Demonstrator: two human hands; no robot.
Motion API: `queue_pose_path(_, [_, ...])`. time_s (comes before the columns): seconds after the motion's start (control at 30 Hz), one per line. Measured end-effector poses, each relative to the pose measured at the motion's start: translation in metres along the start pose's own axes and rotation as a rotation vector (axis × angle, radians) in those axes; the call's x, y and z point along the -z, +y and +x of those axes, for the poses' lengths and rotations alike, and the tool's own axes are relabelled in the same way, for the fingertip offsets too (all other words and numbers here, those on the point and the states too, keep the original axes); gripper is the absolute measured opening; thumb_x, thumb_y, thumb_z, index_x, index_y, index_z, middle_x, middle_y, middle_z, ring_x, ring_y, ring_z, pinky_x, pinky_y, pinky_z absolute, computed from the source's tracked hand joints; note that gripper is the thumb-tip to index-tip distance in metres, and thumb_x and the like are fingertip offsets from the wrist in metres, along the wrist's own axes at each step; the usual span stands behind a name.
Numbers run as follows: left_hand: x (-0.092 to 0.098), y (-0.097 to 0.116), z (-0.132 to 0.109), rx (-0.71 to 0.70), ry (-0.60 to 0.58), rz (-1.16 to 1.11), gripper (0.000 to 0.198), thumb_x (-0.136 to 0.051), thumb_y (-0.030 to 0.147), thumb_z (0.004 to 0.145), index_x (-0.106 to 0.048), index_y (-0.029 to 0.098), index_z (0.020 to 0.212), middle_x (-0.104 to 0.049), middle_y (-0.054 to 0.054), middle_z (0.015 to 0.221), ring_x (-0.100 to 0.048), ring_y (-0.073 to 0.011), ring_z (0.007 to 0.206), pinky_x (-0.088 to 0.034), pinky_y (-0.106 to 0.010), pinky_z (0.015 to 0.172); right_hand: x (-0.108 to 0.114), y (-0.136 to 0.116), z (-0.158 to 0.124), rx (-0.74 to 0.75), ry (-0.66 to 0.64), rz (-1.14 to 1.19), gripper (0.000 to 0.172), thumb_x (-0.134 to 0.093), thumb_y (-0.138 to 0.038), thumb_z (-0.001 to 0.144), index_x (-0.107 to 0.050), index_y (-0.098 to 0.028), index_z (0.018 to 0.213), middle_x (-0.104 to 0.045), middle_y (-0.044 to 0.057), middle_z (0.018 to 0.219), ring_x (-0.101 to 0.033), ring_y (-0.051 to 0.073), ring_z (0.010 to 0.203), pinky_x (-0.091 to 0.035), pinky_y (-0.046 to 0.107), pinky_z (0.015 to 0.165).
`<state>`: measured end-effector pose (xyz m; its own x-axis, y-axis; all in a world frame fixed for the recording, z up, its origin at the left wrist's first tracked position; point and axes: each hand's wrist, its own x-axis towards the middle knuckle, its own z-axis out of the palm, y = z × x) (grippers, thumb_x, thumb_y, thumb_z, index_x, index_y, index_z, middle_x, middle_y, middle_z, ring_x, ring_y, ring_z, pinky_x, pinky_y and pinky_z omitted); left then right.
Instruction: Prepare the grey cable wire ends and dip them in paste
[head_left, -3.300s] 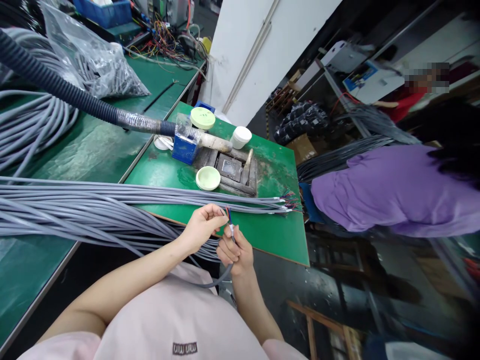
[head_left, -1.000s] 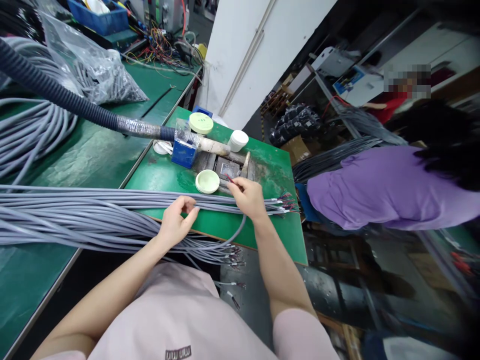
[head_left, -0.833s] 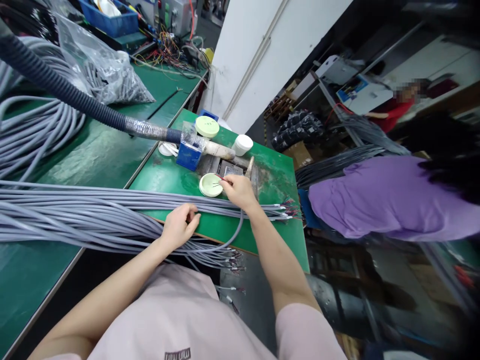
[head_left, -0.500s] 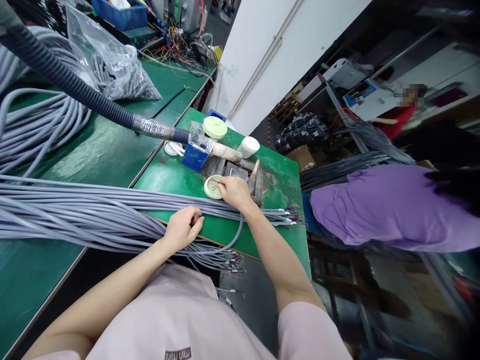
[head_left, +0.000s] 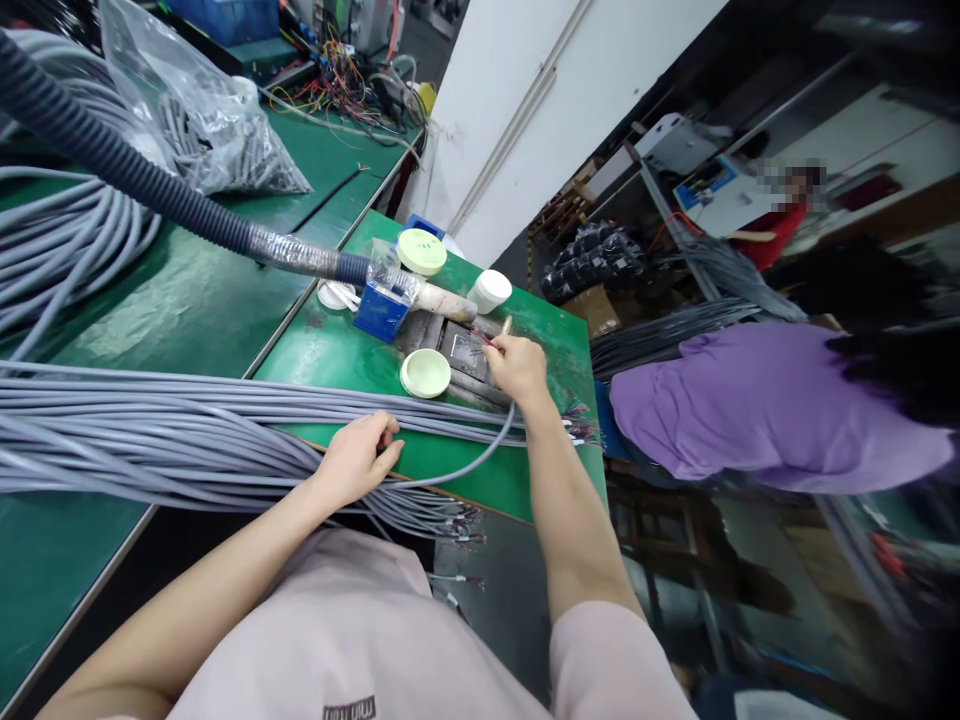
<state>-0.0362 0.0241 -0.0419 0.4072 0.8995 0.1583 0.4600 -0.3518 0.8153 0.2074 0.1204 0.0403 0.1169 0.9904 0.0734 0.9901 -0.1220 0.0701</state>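
My right hand (head_left: 519,366) has moved from the pale green dish (head_left: 425,373) to the metal tray (head_left: 465,352), pinched shut on a red-tipped wire (head_left: 484,340) from a grey cable (head_left: 469,468). My left hand (head_left: 356,458) rests half-open on the cable bundle (head_left: 187,430).

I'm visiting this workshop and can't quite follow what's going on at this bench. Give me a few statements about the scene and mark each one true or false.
1. A grey cable curves up into the grip of the right hand. True.
2. The left hand holds the pale green dish. False: it lies on the grey cable bundle, and neither hand touches the dish.
3. The white jar sits inside the blue box. False: it stands apart from the box on the green bench.
4. Someone in a purple shirt is to the right of the bench. True.
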Motion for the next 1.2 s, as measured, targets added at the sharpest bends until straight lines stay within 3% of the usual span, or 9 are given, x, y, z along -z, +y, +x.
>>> queue_pose_path(0.3, [0.003,0.001,0.001,0.023,-0.026,-0.019,0.005,-0.050,0.024,0.084,-0.046,0.022,0.081,-0.056,0.001,0.071,-0.054,-0.0157,0.066,-0.041,-0.028,0.065,-0.033,0.016,0.018,-0.101,-0.065,-0.056,0.030,-0.046,-0.031,0.087,-0.072,-0.020,0.095,-0.072,0.013,0.095,-0.066,0.025,0.090,-0.044,0.030,0.074])
queue_pose_path(0.7, [0.001,0.000,0.003,0.012,-0.012,-0.018,0.005,-0.049,0.023,0.084,-0.047,0.021,0.079,-0.055,0.001,0.069,-0.052,-0.0153,0.065,-0.041,-0.027,0.064,-0.044,0.013,0.022,-0.102,-0.086,-0.062,0.030,-0.047,-0.029,0.085,-0.073,-0.020,0.097,-0.072,0.013,0.095,-0.065,0.024,0.089,-0.045,0.030,0.074])
queue_pose_path(0.97, [0.000,0.000,0.003,0.008,-0.013,-0.010,0.005,-0.049,0.022,0.083,-0.047,0.021,0.079,-0.056,0.001,0.070,-0.053,-0.0158,0.065,-0.041,-0.028,0.064,-0.014,0.011,0.004,-0.022,-0.006,0.029,0.031,-0.044,-0.033,0.087,-0.072,-0.019,0.090,-0.073,0.009,0.087,-0.064,0.022,0.082,-0.039,0.027,0.067])
queue_pose_path(1.07, [0.000,0.000,0.002,0.004,-0.007,-0.006,0.003,-0.049,0.023,0.083,-0.048,0.021,0.081,-0.056,0.000,0.070,-0.053,-0.0160,0.066,-0.041,-0.028,0.064,-0.001,-0.002,-0.010,0.115,0.054,0.136,0.031,-0.044,-0.033,0.087,-0.071,-0.018,0.083,-0.072,0.006,0.079,-0.062,0.019,0.074,-0.035,0.026,0.064])
queue_pose_path(1.2, [0.001,0.001,0.002,0.002,-0.011,0.006,0.002,-0.049,0.023,0.083,-0.048,0.021,0.083,-0.056,0.000,0.070,-0.052,-0.0159,0.066,-0.040,-0.028,0.064,0.002,-0.029,-0.025,0.242,0.013,0.146,0.028,-0.045,-0.030,0.088,-0.070,-0.018,0.081,-0.071,0.006,0.083,-0.061,0.018,0.075,-0.032,0.026,0.062])
